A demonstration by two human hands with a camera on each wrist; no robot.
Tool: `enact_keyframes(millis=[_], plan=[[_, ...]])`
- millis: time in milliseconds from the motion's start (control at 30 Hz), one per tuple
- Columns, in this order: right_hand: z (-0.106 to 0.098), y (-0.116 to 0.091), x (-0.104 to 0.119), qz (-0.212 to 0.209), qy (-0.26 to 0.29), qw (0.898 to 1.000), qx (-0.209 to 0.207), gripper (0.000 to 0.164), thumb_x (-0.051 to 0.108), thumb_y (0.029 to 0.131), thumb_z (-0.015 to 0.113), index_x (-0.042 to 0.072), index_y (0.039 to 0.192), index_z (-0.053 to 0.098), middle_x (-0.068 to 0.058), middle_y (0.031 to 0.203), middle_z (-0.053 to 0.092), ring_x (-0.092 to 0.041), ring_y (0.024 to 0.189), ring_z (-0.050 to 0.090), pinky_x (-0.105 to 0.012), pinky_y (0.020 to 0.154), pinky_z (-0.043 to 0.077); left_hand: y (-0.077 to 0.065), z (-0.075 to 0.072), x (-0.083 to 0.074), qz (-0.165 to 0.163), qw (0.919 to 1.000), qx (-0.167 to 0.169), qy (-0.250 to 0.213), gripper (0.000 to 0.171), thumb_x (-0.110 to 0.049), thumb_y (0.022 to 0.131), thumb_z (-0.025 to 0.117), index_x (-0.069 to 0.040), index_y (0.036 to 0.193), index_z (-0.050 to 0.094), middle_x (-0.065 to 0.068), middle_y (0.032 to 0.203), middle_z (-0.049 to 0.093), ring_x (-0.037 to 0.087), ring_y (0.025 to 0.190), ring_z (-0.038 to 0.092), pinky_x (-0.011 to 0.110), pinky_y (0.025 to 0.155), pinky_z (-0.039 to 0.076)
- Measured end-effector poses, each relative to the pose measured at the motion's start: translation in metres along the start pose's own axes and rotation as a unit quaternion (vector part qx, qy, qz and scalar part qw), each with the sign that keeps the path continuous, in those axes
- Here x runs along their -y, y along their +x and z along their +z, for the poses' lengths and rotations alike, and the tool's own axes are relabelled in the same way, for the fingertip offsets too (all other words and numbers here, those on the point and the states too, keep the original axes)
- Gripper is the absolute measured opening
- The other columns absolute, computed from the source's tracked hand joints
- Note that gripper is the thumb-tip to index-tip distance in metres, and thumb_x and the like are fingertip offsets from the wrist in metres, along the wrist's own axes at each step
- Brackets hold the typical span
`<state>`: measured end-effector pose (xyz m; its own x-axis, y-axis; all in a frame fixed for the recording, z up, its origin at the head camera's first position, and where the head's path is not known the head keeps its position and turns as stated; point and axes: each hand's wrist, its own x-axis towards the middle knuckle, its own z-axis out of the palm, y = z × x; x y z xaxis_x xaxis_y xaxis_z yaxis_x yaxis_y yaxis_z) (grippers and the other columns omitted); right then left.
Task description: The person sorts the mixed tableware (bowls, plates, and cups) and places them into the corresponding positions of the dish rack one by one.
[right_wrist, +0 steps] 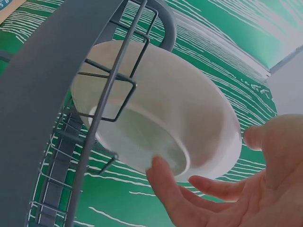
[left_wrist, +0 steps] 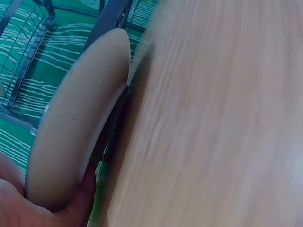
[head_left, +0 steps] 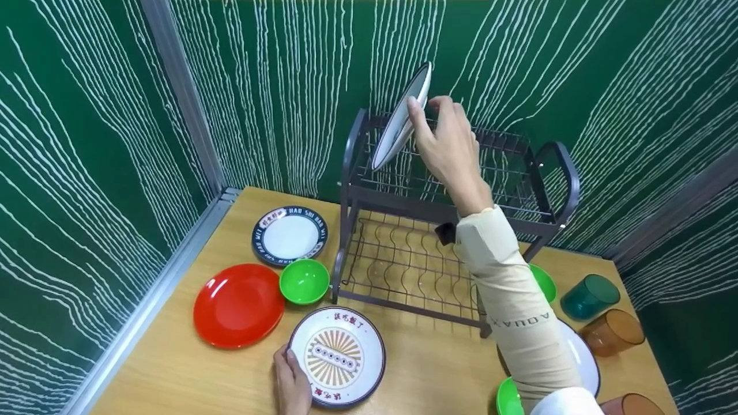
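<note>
In the head view my right hand [head_left: 452,144] holds a white dark-rimmed plate [head_left: 400,124], thumb at its face and fingers behind, tilted steeply over the left end of the dish rack's upper tier. The right wrist view shows the plate's pale underside [right_wrist: 189,109] behind rack wires, with fingers [right_wrist: 165,184] loosely spread near its foot ring. My left hand [head_left: 291,380] grips the left edge of a white patterned plate [head_left: 369,357] in front of the rack, thumb on the rim. The left wrist view shows this plate [left_wrist: 75,118] edge-on, close to the wooden tabletop.
The two-tier dish rack [head_left: 415,311] stands at the back. Left of it are a blue-rimmed plate [head_left: 291,236], a red plate [head_left: 239,305] and a green bowl [head_left: 304,281]. Right, partly behind my arm, are a white plate [head_left: 585,357], green bowls, a green cup [head_left: 589,297] and orange cups [head_left: 612,333].
</note>
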<state>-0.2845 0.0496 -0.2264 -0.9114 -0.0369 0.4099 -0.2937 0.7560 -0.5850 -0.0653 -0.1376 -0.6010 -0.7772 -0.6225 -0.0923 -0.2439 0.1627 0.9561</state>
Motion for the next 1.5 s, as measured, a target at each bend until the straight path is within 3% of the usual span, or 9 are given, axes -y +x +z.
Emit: enact_keyframes(millis=[367, 700, 833, 1100, 1500], plan=[[-0.008, -0.013, -0.016, -0.021, 0.033, 0.999, -0.029, 0.067, 0.064, 0.092, 0.037, 0.011, 0.131, 0.05, -0.006, 0.131, 0.048, -0.019, 0.111, 0.054, -0.032, 0.093, 0.045, -0.006, 0.001, -0.002, 0.012, 0.9997, -0.021, -0.004, 0.034, -0.02, 0.105, 0.03, 0.002, 0.127, 0.045, 0.026, 0.127, 0.051, 0.041, 0.121, 0.044, 0.051, 0.102, 0.031], [-0.012, -0.03, -0.032, -0.068, 0.063, 0.994, -0.057, 0.056, 0.053, 0.095, 0.044, 0.007, 0.125, 0.055, -0.009, 0.124, 0.052, -0.018, 0.106, 0.053, -0.033, 0.09, 0.044, -0.01, -0.002, -0.013, -0.006, 1.0, 0.004, -0.002, 0.038, -0.025, 0.105, 0.027, -0.001, 0.131, 0.042, 0.025, 0.131, 0.049, 0.04, 0.123, 0.043, 0.051, 0.104, 0.03], [-0.012, -0.038, -0.037, -0.081, 0.074, 0.992, -0.062, 0.053, 0.05, 0.096, 0.045, 0.007, 0.125, 0.055, -0.01, 0.124, 0.053, -0.018, 0.107, 0.053, -0.034, 0.09, 0.045, -0.013, -0.001, -0.015, 0.005, 0.9999, 0.006, -0.012, 0.037, -0.022, 0.105, 0.028, 0.0, 0.13, 0.043, 0.025, 0.13, 0.051, 0.04, 0.122, 0.045, 0.05, 0.104, 0.031], [-0.01, -0.054, -0.048, -0.124, 0.092, 0.985, -0.076, 0.045, 0.043, 0.097, 0.049, 0.006, 0.122, 0.057, -0.009, 0.116, 0.057, -0.017, 0.1, 0.054, -0.034, 0.078, 0.048, -0.018, 0.002, -0.023, 0.023, 0.9995, -0.002, -0.023, 0.034, -0.02, 0.105, 0.03, 0.001, 0.127, 0.045, 0.023, 0.126, 0.055, 0.037, 0.118, 0.049, 0.048, 0.101, 0.034], [-0.012, -0.079, -0.068, -0.135, 0.119, 0.981, -0.075, 0.04, 0.037, 0.097, 0.052, 0.007, 0.121, 0.057, -0.007, 0.114, 0.058, -0.012, 0.1, 0.056, -0.033, 0.074, 0.053, -0.021, 0.004, -0.037, 0.006, 0.9998, 0.013, -0.015, 0.036, -0.025, 0.105, 0.031, -0.005, 0.13, 0.046, 0.018, 0.131, 0.054, 0.034, 0.125, 0.044, 0.048, 0.105, 0.031]])
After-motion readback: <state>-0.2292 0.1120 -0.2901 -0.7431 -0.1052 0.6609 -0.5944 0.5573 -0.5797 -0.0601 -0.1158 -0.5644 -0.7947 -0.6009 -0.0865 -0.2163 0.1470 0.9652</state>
